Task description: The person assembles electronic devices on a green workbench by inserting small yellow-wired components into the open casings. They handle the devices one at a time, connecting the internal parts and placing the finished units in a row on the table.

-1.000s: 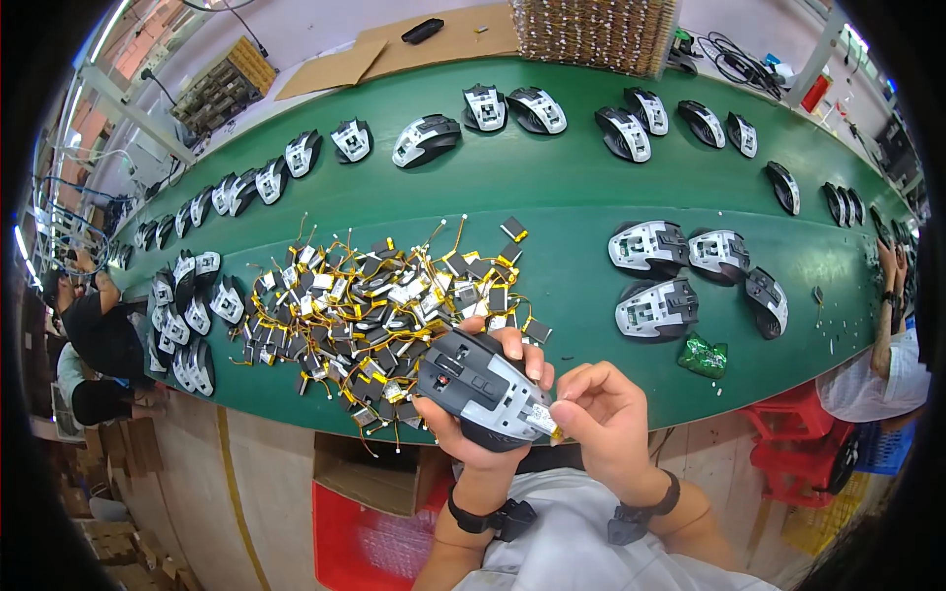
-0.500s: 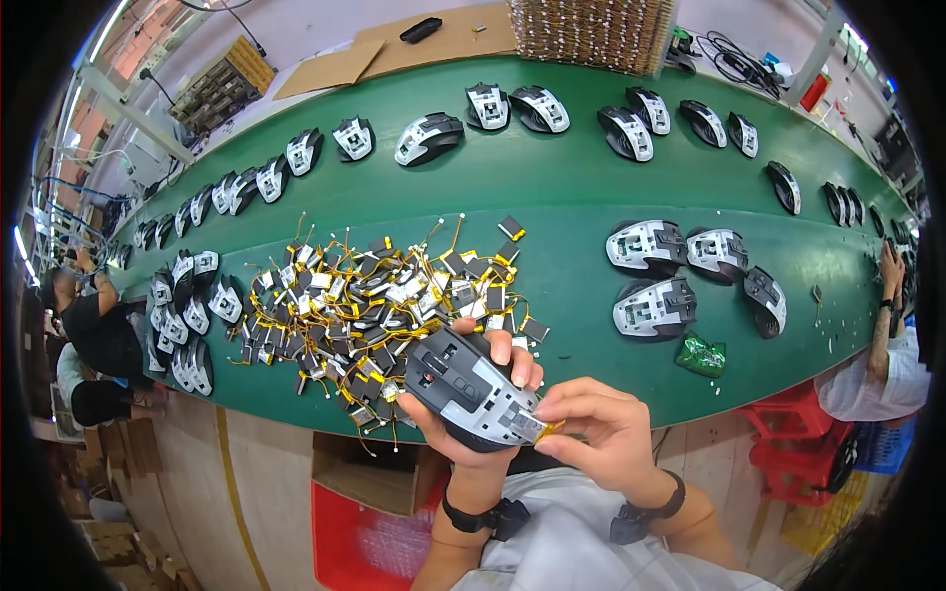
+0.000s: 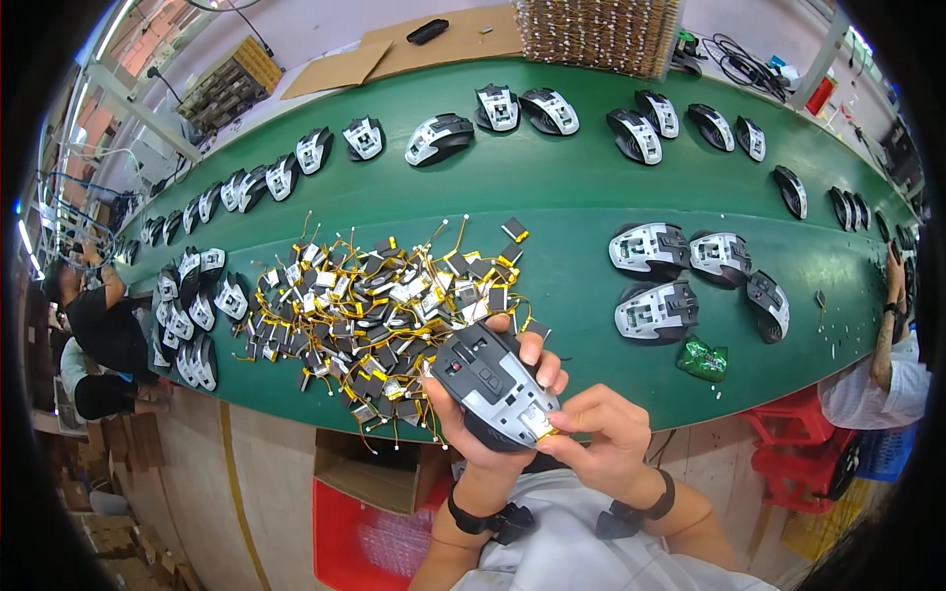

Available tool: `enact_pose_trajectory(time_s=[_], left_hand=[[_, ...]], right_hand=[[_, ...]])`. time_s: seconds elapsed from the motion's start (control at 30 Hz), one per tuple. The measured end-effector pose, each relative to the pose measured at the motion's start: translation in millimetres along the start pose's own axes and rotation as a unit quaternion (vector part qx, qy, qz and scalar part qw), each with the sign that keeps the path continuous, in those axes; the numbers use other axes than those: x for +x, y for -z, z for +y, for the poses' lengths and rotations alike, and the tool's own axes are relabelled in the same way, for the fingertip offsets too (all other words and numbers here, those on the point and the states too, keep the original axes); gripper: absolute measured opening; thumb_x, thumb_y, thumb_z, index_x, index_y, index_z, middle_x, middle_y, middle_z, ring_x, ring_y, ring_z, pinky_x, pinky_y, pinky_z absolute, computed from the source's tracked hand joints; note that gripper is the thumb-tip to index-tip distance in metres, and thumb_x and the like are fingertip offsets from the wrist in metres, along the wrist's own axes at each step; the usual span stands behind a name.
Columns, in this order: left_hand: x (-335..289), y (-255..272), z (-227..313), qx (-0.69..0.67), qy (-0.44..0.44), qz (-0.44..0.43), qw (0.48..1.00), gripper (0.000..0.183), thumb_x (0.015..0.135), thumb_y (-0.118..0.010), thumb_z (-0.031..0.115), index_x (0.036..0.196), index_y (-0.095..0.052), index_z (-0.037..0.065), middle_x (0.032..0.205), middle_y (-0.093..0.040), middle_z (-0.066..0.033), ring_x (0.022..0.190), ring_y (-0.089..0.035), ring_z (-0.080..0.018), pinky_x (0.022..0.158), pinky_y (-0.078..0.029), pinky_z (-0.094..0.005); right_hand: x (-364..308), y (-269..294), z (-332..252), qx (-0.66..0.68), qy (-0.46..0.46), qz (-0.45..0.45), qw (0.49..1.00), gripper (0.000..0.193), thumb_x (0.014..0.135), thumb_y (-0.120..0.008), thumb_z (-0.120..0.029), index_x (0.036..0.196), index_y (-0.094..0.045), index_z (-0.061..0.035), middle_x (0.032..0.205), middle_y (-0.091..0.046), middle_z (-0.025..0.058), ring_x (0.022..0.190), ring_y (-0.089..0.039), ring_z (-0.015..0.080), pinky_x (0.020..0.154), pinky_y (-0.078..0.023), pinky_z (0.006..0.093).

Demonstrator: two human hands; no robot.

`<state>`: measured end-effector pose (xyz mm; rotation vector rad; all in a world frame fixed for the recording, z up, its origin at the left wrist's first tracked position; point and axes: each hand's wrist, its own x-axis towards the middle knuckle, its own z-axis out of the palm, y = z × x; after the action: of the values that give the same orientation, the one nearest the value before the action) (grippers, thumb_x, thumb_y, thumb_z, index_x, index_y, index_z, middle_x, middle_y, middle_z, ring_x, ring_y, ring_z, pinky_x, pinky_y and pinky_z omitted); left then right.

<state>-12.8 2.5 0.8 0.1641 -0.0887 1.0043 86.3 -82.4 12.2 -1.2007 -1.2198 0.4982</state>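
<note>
My left hand (image 3: 483, 469) is closed around a black and silver computer mouse (image 3: 485, 386), thumb on one side and fingers on the other. The mouse is tilted, its opened shell facing up. With thumb and fingertips, my right hand (image 3: 609, 438) pinches a small flat silver battery (image 3: 535, 421) with a yellow end. The battery lies against the recess at the mouse's near end; my fingertips partly cover it, so I cannot tell whether it is fully seated. A heap of small batteries (image 3: 379, 305) with yellow leads lies just beyond my left hand.
Several part-built mice (image 3: 650, 248) stand at the right beside a green packet (image 3: 703, 359). More mice (image 3: 439, 140) line the far strip of the green bench (image 3: 562, 197). Others cluster at left (image 3: 187, 305). People sit at both bench ends. A red crate (image 3: 340, 542) is below.
My hands and the mouse have shifted slightly right. The battery now shows more of its bright face at the recess, and my right fingertips have moved over its edge.
</note>
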Motion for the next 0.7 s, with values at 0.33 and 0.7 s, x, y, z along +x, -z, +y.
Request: enact_pose_trajectory(time_s=[0.33,0.7], left_hand=[[0,-1,-12,0.0,0.065,0.032,0.997,0.082,0.088,-0.046,0.073,0.133,-0.041,0.004,0.106,-0.05,-0.015,0.098,-0.05,-0.0295,0.086,-0.045,-0.0427],[5,8,-9,0.062,0.065,0.022,0.996,0.079,0.091,-0.043,0.07,0.131,-0.045,0.003,0.105,-0.054,-0.0165,0.095,-0.052,-0.0305,0.083,-0.047,-0.0425]], right_hand=[[8,12,9,0.016,-0.027,-0.013,0.999,0.027,0.072,-0.087,-0.013,0.086,-0.065,-0.0044,0.077,-0.063,0.0043,0.059,-0.055,0.0091,0.053,-0.044,0.0231],[12,20,7,0.055,-0.075,-0.008,0.996,0.016,0.075,-0.081,-0.002,0.084,-0.069,0.0009,0.084,-0.068,0.0098,0.064,-0.063,0.011,0.057,-0.052,0.0225]])
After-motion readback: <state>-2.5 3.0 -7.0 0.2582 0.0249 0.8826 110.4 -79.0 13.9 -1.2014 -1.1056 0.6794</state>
